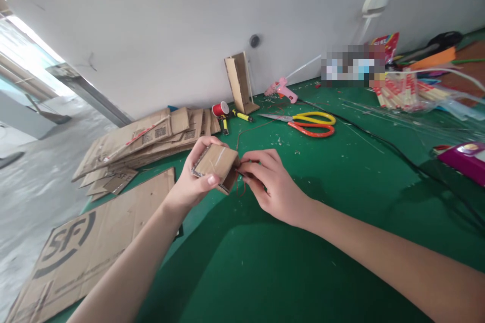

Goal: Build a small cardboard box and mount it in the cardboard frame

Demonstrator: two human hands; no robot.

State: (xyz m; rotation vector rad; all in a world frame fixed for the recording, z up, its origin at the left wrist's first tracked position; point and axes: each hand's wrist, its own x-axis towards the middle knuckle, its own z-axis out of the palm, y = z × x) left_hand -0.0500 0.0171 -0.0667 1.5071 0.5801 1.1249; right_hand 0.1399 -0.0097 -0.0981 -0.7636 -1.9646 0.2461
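A small open-ended cardboard box point(217, 159) is gripped in my left hand point(195, 174), fingers behind it and thumb along its lower front edge. My right hand point(271, 181) is closed in a pinch at the box's open right end. Between its fingertips is a thin reddish wire point(241, 193), which loops below the fingers; a small dark bit shows there too, too small to name. Both hands are above the green tabletop point(265, 272). Beyond them lie scissors point(310, 123) with yellow and orange handles, and a red spool point(220, 108).
Stacked cardboard point(140, 136) lies at left, with a large printed sheet point(113, 232) nearer me. A cardboard piece point(239, 83) stands by the wall. A pink glue gun point(287, 91) trails a black cable point(379, 141) rightward. Wrapped sticks point(401, 93) and a purple object point(464, 161) are at right.
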